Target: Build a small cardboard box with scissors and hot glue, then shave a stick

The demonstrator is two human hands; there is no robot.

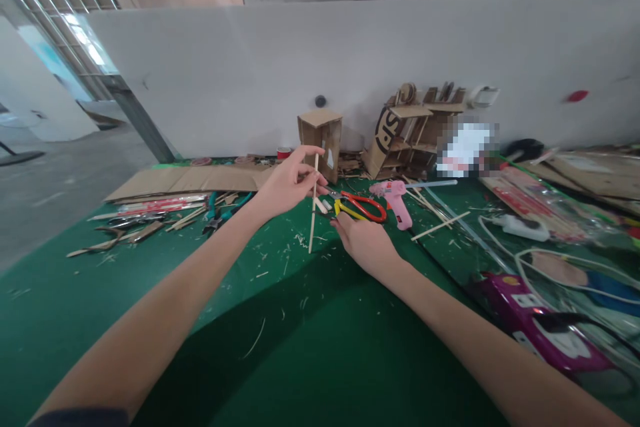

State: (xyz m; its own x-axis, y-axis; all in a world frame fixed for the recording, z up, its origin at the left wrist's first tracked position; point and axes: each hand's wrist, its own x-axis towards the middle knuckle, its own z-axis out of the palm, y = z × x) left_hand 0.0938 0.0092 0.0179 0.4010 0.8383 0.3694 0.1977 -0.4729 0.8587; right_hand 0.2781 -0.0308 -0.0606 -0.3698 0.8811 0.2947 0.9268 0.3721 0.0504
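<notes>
A thin wooden stick (313, 224) stands nearly upright, pinched between the thumb and fingers of my left hand (290, 180). Its lower end points down toward the green tabletop. Just right of it, my right hand (367, 240) is closed at the yellow handle of a pair of pliers (370, 206); the red handle shows beyond the knuckles. The pliers' jaws lie close to the stick and the left fingertips. My right fingertips are partly hidden. Small pale pieces (321, 206) and wood shavings are around the stick.
A pink glue gun (395, 200) lies right of the pliers, among loose sticks (440, 226). Cardboard models (320, 137) stand at the back. Teal-handled pliers (215, 214) and a cardboard strip (185, 180) are on the left. A purple power unit (545, 320) and cables occupy the right.
</notes>
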